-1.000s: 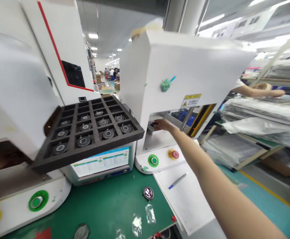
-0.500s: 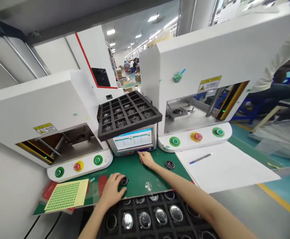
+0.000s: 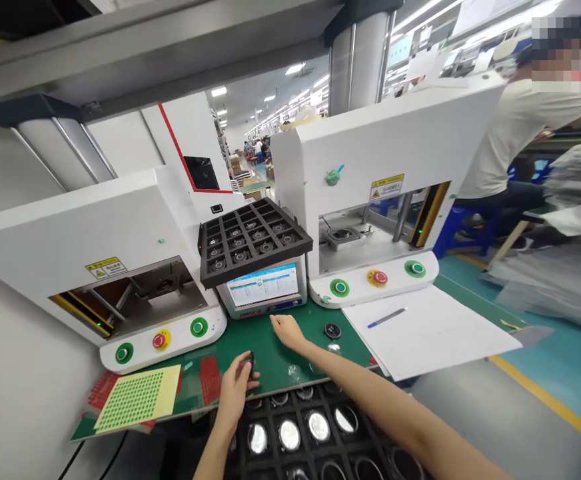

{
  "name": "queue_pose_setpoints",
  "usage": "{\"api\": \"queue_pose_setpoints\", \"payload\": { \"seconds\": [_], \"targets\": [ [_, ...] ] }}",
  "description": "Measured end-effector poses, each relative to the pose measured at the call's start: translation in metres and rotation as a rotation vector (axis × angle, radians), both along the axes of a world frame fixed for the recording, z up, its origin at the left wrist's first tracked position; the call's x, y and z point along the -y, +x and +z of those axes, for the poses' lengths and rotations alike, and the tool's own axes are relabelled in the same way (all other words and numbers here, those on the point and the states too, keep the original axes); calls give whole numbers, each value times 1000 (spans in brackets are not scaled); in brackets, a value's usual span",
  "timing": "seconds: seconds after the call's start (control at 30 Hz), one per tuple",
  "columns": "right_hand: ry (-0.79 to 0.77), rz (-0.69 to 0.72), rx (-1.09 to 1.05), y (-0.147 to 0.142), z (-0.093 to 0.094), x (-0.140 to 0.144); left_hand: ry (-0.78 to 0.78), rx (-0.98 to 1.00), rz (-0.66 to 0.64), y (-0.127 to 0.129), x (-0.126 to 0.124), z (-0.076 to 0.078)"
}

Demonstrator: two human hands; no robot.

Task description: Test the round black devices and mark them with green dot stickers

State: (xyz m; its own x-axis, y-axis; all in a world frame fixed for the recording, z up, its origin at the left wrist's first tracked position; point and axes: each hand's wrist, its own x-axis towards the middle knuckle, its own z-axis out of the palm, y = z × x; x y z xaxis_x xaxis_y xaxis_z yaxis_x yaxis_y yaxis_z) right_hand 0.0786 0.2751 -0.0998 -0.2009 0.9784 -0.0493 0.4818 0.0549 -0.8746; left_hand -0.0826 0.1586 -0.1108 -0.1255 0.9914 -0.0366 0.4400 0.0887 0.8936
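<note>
- The left hand [image 3: 238,387] is being held low and close to the body, with the fingers curled in and the thumb pointing up.
- The left arm is being kept bent and short.
- The right hand [image 3: 286,331] is being stretched out farther forward, palm down, fingers flat and loose.
- The right arm is being reached across from the lower right, nearly straight.

A green tabletop [image 3: 270,353] fills the frame's middle. On it sit two white presses [image 3: 95,247] [image 3: 370,167], a small monitor [image 3: 263,290], a white paper sheet [image 3: 435,333] with a blue pen [image 3: 386,317], a yellow-green dotted sheet [image 3: 138,398] at lower left, and a round black part [image 3: 332,331].
</note>
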Motion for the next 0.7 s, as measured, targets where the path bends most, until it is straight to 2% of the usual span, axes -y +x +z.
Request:
{"api": "queue_pose_setpoints", "payload": {
  "seconds": [0.13, 0.2, 0.27, 0.33, 0.43, 0.57, 0.7],
  "targets": [
    [46, 110, -222, 23, 26, 91, 1, 323, 95, 33, 60, 33],
    [79, 134, -336, 37, 42, 142, 68, 545, 192, 55, 91, 55],
    [119, 124, -460, 50, 61, 185, 149, 617, 258, 75, 117, 77],
    [205, 79, -634, 59, 79, 215, 255, 534, 260, 90, 138, 95],
    [356, -7, -838, 68, 100, 241, 421, 277, 140, 100, 162, 114],
    [480, -3, -834, 78, 115, 254, 543, 5, -52, 96, 180, 128],
    [560, 44, -785, 87, 119, 261, 621, -109, -180, 90, 184, 136]
  ]
}}
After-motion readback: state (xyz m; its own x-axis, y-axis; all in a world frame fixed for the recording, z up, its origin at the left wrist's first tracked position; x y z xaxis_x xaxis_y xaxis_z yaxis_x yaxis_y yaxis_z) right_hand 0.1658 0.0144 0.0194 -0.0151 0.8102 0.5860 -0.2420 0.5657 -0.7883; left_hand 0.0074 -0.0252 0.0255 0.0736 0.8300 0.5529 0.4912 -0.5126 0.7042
